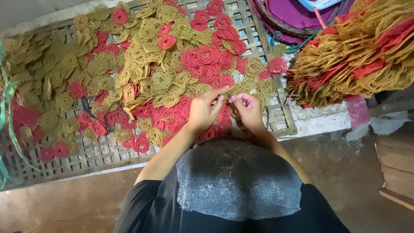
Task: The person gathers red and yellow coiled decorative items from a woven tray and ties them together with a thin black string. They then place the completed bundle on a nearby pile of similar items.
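Both my hands are raised close together over a woven bamboo tray (pixel 99 153). My left hand (pixel 205 110) pinches a thin strip or string between thumb and forefinger. My right hand (pixel 248 108) is curled next to it, gripping the other end of the same thin dark piece; what exactly it is stays too small to tell. Under the hands lie many round, lacy noodle crackers, red ones (pixel 207 58) and yellow ones (pixel 151 51), spread over the tray.
A large bundled heap of yellow and red crackers (pixel 358 51) sits at the right. A purple basket (pixel 293 17) stands at the back right. Green plastic strings (pixel 6 112) hang at the left edge. My grey cloth-covered lap (pixel 237 181) fills the foreground.
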Motion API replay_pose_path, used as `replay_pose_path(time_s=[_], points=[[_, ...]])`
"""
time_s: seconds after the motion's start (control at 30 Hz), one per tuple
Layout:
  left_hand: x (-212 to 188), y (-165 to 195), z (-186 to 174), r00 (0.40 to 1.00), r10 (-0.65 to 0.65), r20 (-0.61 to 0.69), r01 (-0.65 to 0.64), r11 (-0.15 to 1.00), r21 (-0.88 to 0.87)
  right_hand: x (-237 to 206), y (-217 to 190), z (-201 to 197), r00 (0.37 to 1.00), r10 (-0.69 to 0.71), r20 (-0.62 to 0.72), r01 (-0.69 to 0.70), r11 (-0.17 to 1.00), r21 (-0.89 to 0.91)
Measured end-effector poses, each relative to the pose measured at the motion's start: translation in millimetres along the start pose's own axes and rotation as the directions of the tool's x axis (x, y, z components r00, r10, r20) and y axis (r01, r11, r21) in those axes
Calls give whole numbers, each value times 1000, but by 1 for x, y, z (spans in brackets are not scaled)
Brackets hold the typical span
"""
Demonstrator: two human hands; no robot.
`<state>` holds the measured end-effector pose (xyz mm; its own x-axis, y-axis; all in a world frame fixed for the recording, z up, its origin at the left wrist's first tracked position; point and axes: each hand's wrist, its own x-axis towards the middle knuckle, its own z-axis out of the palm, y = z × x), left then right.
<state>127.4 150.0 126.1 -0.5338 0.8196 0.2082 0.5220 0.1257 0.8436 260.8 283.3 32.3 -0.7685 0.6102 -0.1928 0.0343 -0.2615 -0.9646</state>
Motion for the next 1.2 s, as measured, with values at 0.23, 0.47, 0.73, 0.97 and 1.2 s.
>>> replay_pose_path(time_s=[0.23,0.47,0.73,0.97,1.2], points=[[-4,-5,7,1000,-6,8,6,1000,6,-1,-1,-3,999,-34,12,35,998,-42],[-1,-44,21,915,-400,50,399,882,-252,-1,1,-4,987,-156,-25,155,987,-54],[1,-70,22,874,-471,119,363,470,-804,-3,-17,-3,887,-393,241,457,818,-349],[-6,-74,17,901,-356,249,413,524,-745,-7,-32,11,980,111,163,-86,985,-149],[-13,-100,24,926,-300,229,312,266,-912,-9,-58,17,912,-306,273,406,768,-495]])
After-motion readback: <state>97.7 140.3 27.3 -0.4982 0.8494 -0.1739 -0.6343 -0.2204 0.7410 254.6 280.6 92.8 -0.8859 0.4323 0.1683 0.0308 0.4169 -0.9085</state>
